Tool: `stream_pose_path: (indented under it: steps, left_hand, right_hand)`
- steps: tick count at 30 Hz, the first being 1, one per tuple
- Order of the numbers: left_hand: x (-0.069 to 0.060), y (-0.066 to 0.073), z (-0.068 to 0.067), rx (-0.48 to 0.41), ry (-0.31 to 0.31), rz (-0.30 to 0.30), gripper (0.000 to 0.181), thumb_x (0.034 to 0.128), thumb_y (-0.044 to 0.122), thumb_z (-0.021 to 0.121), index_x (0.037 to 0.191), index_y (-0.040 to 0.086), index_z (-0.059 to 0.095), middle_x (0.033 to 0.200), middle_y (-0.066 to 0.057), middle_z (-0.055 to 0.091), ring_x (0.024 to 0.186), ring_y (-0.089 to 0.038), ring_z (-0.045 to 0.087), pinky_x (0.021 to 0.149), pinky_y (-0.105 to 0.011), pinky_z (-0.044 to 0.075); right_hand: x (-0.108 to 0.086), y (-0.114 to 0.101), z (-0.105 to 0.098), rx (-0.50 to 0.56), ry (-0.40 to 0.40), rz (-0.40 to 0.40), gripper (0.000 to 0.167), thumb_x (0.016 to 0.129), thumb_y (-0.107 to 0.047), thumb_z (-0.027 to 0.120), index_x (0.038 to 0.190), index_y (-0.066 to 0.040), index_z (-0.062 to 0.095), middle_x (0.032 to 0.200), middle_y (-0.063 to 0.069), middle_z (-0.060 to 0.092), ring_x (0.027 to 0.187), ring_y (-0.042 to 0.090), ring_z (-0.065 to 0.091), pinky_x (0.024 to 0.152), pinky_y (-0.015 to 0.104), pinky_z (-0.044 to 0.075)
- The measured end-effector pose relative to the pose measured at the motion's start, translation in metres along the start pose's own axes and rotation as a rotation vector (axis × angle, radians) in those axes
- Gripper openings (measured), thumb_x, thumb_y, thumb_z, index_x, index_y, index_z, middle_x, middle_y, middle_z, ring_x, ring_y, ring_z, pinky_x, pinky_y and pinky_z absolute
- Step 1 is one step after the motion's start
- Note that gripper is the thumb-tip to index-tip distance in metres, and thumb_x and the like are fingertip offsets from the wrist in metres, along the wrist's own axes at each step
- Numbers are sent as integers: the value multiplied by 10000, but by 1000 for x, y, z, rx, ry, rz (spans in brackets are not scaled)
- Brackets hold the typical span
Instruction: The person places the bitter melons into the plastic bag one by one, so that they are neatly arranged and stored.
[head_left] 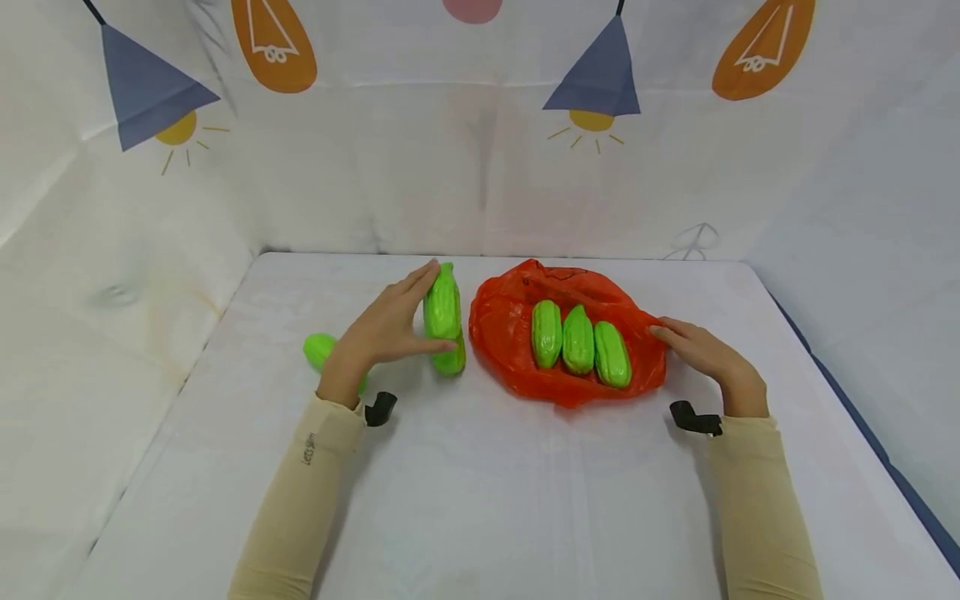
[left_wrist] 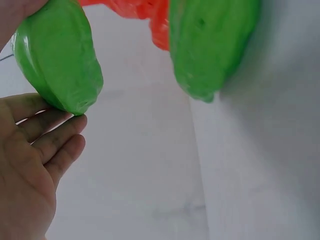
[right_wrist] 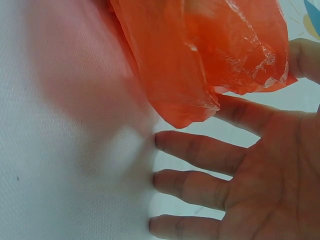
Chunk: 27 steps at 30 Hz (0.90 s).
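LH (head_left: 381, 323) w/ veg (head_left: 442, 307), RH (head_left: 708, 360) @ bag-edge (head_left: 654, 354)

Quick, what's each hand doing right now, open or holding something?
Left hand: closed, holding a green vegetable.
Right hand: closed at thumb and forefinger, pinching the red bag.

Left forearm (head_left: 296, 508): sleeved, reaching forward and slanting inward
Left hand (head_left: 384, 327): turned inward, thumb set opposite the lightly bent fingers, gripping
Right forearm (head_left: 763, 508): sleeved, reaching forward, more nearly straight
Right hand (head_left: 703, 357): angled inward, thumb and index finger pinching, other three fingers stretched out and spread
Wrists (head_left: 342, 382): bare, well apart
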<state>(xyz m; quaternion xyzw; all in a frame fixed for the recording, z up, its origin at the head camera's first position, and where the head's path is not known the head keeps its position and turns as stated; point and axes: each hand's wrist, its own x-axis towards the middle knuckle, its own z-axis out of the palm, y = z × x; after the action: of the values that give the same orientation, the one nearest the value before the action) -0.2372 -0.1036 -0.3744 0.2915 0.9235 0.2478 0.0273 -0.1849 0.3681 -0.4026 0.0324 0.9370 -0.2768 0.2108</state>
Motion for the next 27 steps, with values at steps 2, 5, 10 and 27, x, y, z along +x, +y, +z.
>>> stream_pose_path:
  steps: [2, 5, 10, 27]
  left_hand:
    - [1, 9, 0, 6, 24, 33, 1189, 724, 623, 776, 1586, 152, 105, 1655, 9, 119, 1498, -267, 227, 1192, -495, 268]
    - [7, 24, 1, 11, 56, 102, 1182, 729, 617, 775, 1583, 137, 114, 1652, -10, 140, 1487, -262, 256, 1185, -477, 290]
    - [24, 53, 3, 28, 73, 207, 1155, 748, 609, 762, 1578, 104, 138, 1649, -28, 159, 1464, -280, 304, 1180, -444, 310]
    - [87, 129, 40, 149, -180, 333, 1160, 763, 659, 712, 1588, 126, 94, 1649, -18, 150, 1470, -234, 290, 1193, -361, 297]
  right_hand:
    - [-1, 0, 0, 2, 3, -2, 817, 1005, -596, 292, 1544, 7, 180, 1552, 334, 205, 1397, 548, 196, 1081, 726, 224]
    - [-1, 1, -1, 3, 6, -3, 815, 1006, -595, 289, 1543, 8, 182, 1552, 335, 204, 1397, 547, 198, 1083, 723, 225]
    - [0, 3, 0, 9, 6, 7, 817, 1005, -599, 292, 1545, 3, 180, 1555, 333, 196, 1397, 546, 196, 1083, 723, 228]
    - [-1, 0, 1, 25, 11, 15, 825, 998, -607, 308, 1550, -9, 177, 1564, 322, 187, 1409, 536, 184, 1091, 718, 222]
